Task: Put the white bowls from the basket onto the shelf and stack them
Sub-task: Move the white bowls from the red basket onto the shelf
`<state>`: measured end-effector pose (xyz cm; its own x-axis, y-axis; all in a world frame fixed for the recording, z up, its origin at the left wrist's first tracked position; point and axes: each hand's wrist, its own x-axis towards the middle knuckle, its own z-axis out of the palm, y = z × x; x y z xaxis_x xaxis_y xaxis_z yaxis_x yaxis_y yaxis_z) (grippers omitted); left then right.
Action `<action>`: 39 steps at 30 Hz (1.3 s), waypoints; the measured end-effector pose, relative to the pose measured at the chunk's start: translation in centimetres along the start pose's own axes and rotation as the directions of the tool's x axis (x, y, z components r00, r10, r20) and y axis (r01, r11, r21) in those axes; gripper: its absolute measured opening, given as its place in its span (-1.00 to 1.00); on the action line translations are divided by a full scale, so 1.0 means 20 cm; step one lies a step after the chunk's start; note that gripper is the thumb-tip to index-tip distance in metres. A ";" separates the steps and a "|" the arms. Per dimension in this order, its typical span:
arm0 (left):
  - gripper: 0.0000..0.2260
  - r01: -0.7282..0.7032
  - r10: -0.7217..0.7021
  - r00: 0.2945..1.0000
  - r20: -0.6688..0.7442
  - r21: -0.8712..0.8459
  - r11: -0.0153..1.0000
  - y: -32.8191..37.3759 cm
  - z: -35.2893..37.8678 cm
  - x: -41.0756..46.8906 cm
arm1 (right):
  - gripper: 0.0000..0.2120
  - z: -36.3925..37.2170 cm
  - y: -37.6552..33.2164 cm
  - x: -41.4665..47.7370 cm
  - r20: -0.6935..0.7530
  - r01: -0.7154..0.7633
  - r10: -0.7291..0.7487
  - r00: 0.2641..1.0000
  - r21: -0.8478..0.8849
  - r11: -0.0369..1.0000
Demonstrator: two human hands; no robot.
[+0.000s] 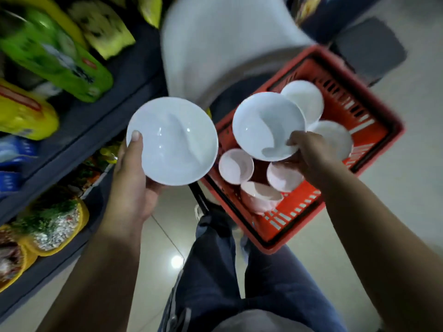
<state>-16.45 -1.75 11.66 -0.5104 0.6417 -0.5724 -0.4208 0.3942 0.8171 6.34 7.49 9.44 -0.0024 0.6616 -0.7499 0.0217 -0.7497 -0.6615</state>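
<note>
My left hand [134, 178] holds a white bowl [172, 140] by its rim, thumb on the near-left edge, between the shelf and the basket. My right hand [309, 154] grips the near-right rim of a second white bowl [266, 125], lifted above the red basket [374, 116]. Two more white bowls [304, 99] [333, 137] lie in the basket's far part. Three small pink bowls [236, 166] [284, 177] [260, 196] sit in its near part. The dark shelf [115, 92] runs along the left.
Green and yellow packets [60, 56] lie on the upper shelf board, and yellow trays of food [52, 224] on the lower one. A white blurred object [215, 44] stands behind the basket. My legs in dark trousers [239, 271] are below, on a pale tiled floor.
</note>
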 end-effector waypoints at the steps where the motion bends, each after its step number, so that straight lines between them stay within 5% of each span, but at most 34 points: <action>1: -0.75 -0.017 0.016 1.000 -0.024 -0.035 0.999 0.05 0.00 -0.05 | -0.85 0.02 -0.07 -0.07 0.036 0.026 -0.027 0.999 0.026 0.999; 7: -0.76 -0.210 0.180 0.968 -0.175 -0.172 0.962 0.40 -0.08 -0.42 | -0.76 0.19 -0.47 -0.52 0.387 0.182 -0.234 0.892 0.166 0.969; 12: -0.78 -0.396 0.334 0.907 -0.257 -0.248 0.884 0.72 -0.22 -0.68 | -0.82 0.40 -0.74 -0.86 0.520 0.377 -0.357 0.776 0.071 0.923; 21: -0.77 -0.604 0.510 0.781 -0.360 -0.230 0.763 1.14 -0.61 -0.73 | -0.72 0.90 -0.98 -1.16 0.505 0.564 -0.497 0.705 0.024 0.825; 33: -0.79 -0.507 0.469 0.860 -0.200 -0.229 0.831 1.49 -0.97 -0.26 | -0.81 1.48 -1.21 -1.15 0.314 0.607 -0.558 0.768 -0.077 0.791; 39: -0.79 -0.490 0.443 0.869 -0.219 -0.252 0.835 1.60 -1.07 -0.15 | -0.91 1.84 -1.49 -1.18 0.353 0.712 -0.620 0.701 -0.302 0.634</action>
<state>-44.43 -5.12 38.02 -0.7945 0.5883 -0.1502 -0.2901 -0.1505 0.9451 -30.97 13.59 46.43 -0.3686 0.9218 -0.1200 0.3136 0.0017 -0.9496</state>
